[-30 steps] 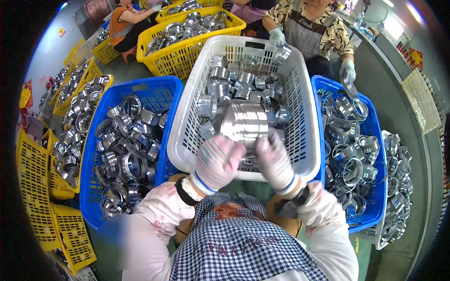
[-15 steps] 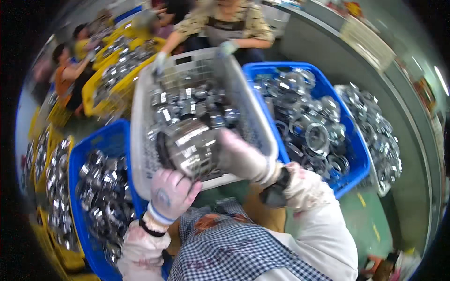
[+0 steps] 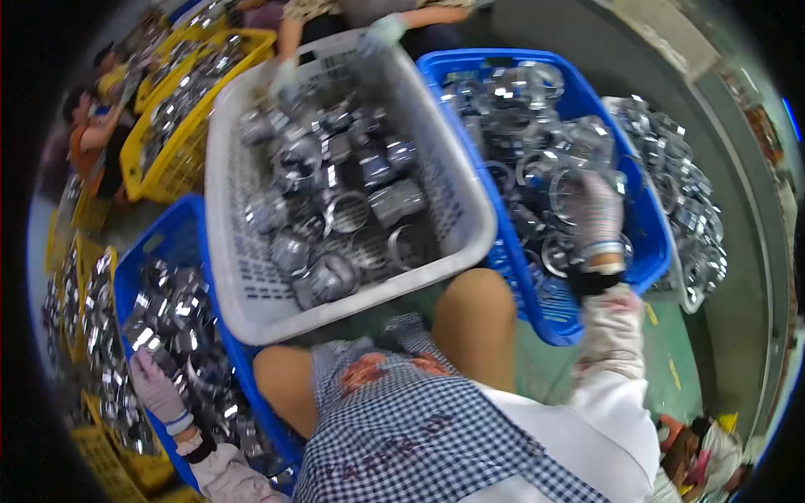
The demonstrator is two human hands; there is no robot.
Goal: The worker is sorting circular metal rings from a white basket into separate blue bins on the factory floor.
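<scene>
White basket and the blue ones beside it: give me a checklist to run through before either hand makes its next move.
1. Left hand gloved and at the left blue basket: ok.
2. Right hand gloved and over the right blue basket: ok.
3. A ring firmly gripped in either hand: cannot tell, fingers blurred among shiny metal.
4. White basket free of other hands: not ok, a co-worker's gloved hands are at its far end.
5. Metal rings present in the white basket: ok.

Left hand [image 3: 157, 387] is at metal rings [image 3: 193, 306] in left blue basket [image 3: 172, 241]; right hand [image 3: 599, 210] blurred over right blue basket [image 3: 647, 253], white basket [image 3: 360, 299] between.
</scene>
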